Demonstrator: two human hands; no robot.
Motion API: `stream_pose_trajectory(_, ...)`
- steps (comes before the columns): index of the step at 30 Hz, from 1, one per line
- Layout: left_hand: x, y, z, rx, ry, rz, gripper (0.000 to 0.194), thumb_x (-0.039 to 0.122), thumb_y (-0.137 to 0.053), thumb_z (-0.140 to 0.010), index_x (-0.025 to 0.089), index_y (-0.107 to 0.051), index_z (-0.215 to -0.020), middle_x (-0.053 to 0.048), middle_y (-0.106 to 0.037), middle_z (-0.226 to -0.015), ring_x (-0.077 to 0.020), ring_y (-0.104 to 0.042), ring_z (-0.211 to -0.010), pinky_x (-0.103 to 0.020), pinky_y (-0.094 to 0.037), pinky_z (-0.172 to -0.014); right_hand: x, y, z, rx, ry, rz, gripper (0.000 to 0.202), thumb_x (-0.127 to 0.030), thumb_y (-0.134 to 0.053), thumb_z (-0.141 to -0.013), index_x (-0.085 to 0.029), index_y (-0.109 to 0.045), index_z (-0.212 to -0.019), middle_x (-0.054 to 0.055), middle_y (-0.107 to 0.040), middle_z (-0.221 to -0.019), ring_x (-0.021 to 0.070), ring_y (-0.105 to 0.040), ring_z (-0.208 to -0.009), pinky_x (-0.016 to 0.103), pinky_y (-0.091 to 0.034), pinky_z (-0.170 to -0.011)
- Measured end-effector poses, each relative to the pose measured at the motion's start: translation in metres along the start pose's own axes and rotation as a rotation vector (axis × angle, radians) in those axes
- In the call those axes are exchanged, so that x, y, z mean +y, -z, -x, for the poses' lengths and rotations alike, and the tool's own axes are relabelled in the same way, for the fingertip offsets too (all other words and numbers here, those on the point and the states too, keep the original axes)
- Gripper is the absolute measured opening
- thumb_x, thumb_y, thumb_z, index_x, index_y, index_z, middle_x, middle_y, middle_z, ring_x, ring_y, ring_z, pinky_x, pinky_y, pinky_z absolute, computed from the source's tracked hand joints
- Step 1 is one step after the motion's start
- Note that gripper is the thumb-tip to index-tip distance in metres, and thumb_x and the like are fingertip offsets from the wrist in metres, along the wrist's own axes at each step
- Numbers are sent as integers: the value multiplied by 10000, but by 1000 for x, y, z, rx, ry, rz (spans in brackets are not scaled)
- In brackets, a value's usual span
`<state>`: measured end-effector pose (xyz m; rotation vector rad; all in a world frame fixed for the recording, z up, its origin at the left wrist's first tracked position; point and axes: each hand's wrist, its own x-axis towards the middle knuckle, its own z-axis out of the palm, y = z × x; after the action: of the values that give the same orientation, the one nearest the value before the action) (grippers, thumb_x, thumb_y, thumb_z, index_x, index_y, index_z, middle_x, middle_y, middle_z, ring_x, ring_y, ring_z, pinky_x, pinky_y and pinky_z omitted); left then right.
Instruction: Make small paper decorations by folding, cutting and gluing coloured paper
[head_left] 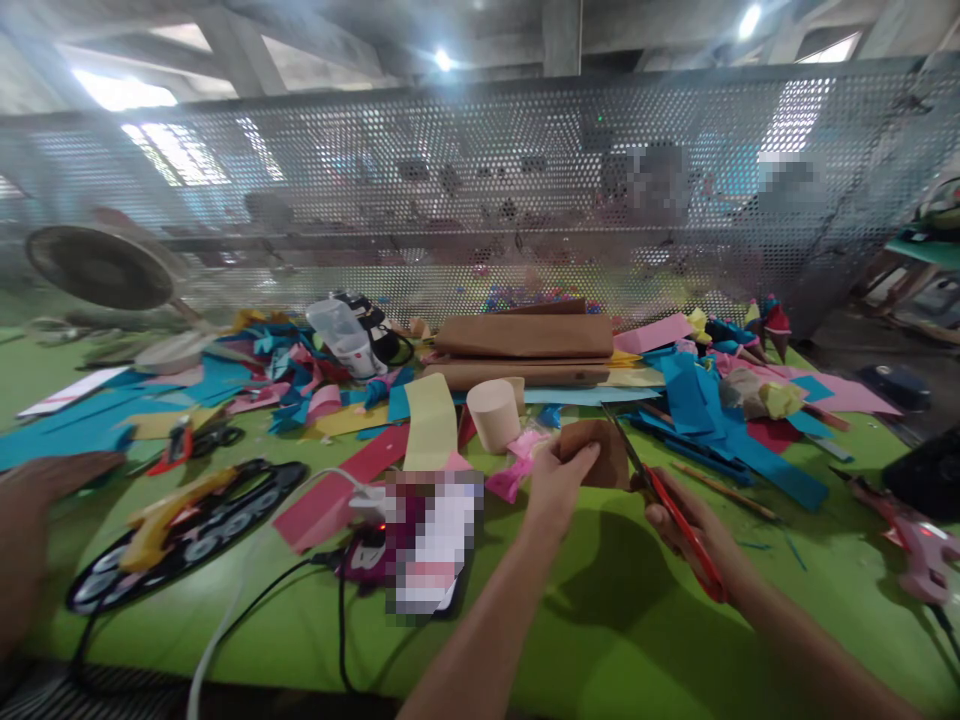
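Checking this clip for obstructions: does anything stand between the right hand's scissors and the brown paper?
Nothing visible does. The scissors in the right hand are at the right edge of the brown paper, and the left hand grips it farther left. Whether scissors and paper touch is unclear.

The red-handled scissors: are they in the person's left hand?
No, the right hand holds the red-handled scissors, while the left hand holds a piece of brown paper.

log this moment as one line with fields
left hand: holds brown paper piece | right hand: grips red-handled metal scissors, at paper's right edge | nearby: upright cream cylinder | surface: green table
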<state>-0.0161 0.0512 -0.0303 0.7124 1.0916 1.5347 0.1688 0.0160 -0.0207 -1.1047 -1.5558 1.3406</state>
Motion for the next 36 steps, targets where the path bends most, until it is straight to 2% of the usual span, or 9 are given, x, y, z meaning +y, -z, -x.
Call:
stream_pose_trajectory(7,9,-5,5,17,31,66,393,342,-894,-572,122,-751,-865,-74,-773,-820,-193,-707,-706,-296,-561,-680,6,3,-1,-18,-2,30,484,-557,-718,-822,-223,-694,-1172,-11,-535,-667,185,-570,-673,246,-441,-575)
stream_pose_trajectory(12,15,-6,8,23,25,63,359,336,-882,-596,114,-762,-851,-74,-779,-811,-182,-707,-702,-281,-560,-673,4,3,-1,-29,-8,31,449,-519,-737,-818,-216,-681,-1145,-10,-536,-697,166,-545,-658,225,-385,-526)
stream_pose_trajectory(15,18,-6,9,51,2,43,336,336,-873,-608,120,-768,-843,-65,-779,-798,-181,-706,-714,-270,-554,-668,3,3,-2,-41,-5,35,442,-509,-740,-818,-207,-676,-1135,-3,-552,-726,168,-555,-684,224,-389,-536)
stream_pose_trajectory(21,22,-4,8,81,9,9,365,360,-900,-582,126,-774,-832,-67,-783,-798,-184,-711,-731,-268,-560,-681,2,5,-4,-46,39,88,449,-534,-722,-818,-195,-682,-1110,49,-639,-920,204,-604,-801,252,-453,-629)
stream_pose_trajectory(26,24,-1,6,19,0,17,358,380,-893,-612,131,-788,-846,-73,-793,-839,-186,-717,-756,-269,-570,-698,5,7,-5,-56,68,159,437,-546,-680,-837,-203,-684,-1108,65,-669,-995,245,-631,-883,287,-481,-726)
stream_pose_trajectory(36,20,7,-3,-51,-48,1,379,414,-888,-625,134,-793,-863,-59,-786,-849,-162,-693,-742,-266,-548,-740,1,9,-6,-65,40,201,456,-566,-672,-816,-188,-679,-1071,64,-657,-938,203,-576,-751,266,-433,-612)
